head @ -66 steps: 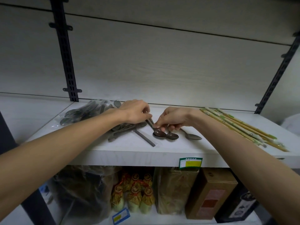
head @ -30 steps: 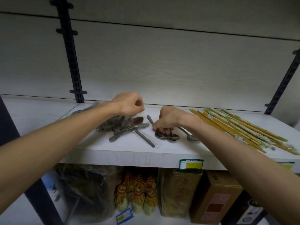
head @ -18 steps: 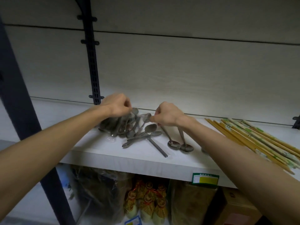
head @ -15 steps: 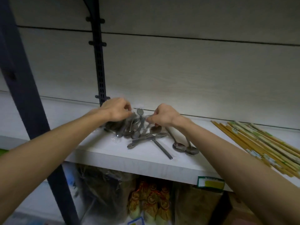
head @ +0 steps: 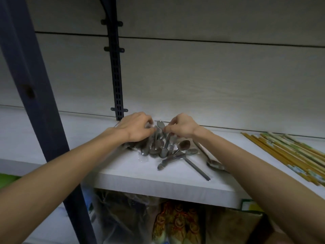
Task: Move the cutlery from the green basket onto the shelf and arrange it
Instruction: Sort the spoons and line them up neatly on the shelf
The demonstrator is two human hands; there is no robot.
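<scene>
Metal spoons [head: 159, 147] heaped in clear bag on shelf [head: 140, 180]. Left hand [head: 136, 128] grips bag; right hand [head: 182, 127] pinches bag top.

Spoon pile [head: 158, 147] on shelf [head: 140, 178], chopsticks [head: 290, 152] to its right

There are two hands [head: 136, 128], one white shelf [head: 123, 175] and one clear bag [head: 151, 145] with many spoons inside; their number I cannot count. About five loose spoons [head: 184, 145] lie beside it, and one bundle of many chopsticks [head: 290, 152].
</scene>
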